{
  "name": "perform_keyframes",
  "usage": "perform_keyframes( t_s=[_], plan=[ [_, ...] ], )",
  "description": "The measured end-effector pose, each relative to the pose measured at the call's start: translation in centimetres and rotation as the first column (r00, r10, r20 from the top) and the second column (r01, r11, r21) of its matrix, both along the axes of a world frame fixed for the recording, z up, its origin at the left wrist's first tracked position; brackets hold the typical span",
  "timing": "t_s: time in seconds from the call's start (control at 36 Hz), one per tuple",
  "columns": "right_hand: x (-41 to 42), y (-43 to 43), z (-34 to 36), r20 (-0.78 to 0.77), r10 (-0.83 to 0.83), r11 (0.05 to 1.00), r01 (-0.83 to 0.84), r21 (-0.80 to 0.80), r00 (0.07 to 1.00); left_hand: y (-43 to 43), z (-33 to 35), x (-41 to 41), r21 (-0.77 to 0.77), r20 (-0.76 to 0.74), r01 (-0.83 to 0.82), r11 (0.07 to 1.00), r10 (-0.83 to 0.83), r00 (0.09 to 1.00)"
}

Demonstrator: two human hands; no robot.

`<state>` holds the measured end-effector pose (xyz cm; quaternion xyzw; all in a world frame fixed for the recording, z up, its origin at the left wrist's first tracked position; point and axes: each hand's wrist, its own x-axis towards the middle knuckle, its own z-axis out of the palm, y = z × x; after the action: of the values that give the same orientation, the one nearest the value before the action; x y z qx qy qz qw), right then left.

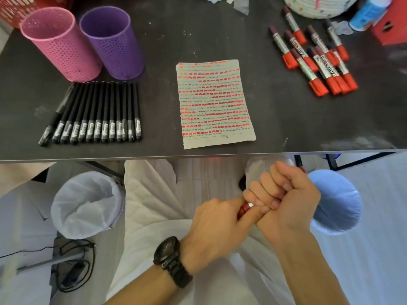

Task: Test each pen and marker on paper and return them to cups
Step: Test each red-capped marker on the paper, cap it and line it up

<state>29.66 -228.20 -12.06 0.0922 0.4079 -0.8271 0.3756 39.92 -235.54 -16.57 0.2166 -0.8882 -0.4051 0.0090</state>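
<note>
Below the table's front edge, both hands hold one red marker [245, 209] over my lap. My left hand [214, 223] grips its red cap end, and my right hand [286, 194] is curled round its barrel, which is mostly hidden. On the dark table lies a sheet of paper [215, 102] covered with rows of red and black marks. Several black pens [97, 113] lie in a row at the left, in front of a pink mesh cup [59, 45] and a purple mesh cup [112, 42]. Several red markers [312, 58] lie in a loose pile at the right.
A red basket [13, 9] stands at the back left, a white woven basket [317, 5] and a blue bottle [365, 14] at the back right. Under the table stand a white-lined bin [86, 203] to the left and a blue-lit bin [337, 201] to the right.
</note>
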Motion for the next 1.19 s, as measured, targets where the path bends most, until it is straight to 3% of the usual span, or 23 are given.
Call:
perform_keyframes(
  t_s=[0.22, 0.33, 0.47, 0.61, 0.72, 0.89, 1.03, 1.19],
  plan=[
    [-3.0, -0.9, 1.1, -0.007, -0.081, 0.993, 0.080, -0.089, 0.997, -2.9, 0.8, 0.1, 0.023, -0.009, -0.002, 1.000, 0.002, 1.000],
    [-5.6, -0.4, 2.5, -0.130, -0.099, 0.989, 0.083, -0.124, 0.986, -4.7, 2.1, 1.0, 0.073, -0.150, -0.048, 0.996, 0.058, 0.987],
    [-8.5, -0.8, 3.9, -0.254, -0.014, 0.999, 0.022, 0.029, 0.967, -6.9, 5.0, -0.3, 0.170, -0.337, -0.233, 0.957, 0.279, 0.899],
    [-9.4, -3.2, 4.6, -0.448, 0.171, 0.970, -0.071, 0.231, 0.878, -9.9, 4.6, -3.6, -0.149, -0.334, -0.385, 0.911, 0.320, 0.887],
    [-9.6, -5.1, 3.4, -0.596, 0.198, 0.952, -0.009, 0.305, 0.778, -11.3, 2.7, -5.7, -0.320, -0.231, -0.276, 0.906, 0.208, 0.951],
    [-9.7, -6.9, 1.4, -0.597, 0.255, 0.945, -0.064, 0.322, 0.760, -11.5, 1.3, -6.3, -0.328, -0.195, -0.242, 0.913, 0.186, 0.963],
    [-8.9, -7.5, -0.4, -0.720, 0.333, 0.874, 0.086, 0.478, 0.609, -11.4, 1.1, -6.3, -0.320, -0.218, -0.282, 0.905, 0.219, 0.951],
    [-8.4, -7.4, -1.0, -0.758, 0.309, 0.864, 0.163, 0.476, 0.575, -11.3, 1.0, -6.3, -0.328, -0.248, -0.305, 0.894, 0.230, 0.941]
  ],
)
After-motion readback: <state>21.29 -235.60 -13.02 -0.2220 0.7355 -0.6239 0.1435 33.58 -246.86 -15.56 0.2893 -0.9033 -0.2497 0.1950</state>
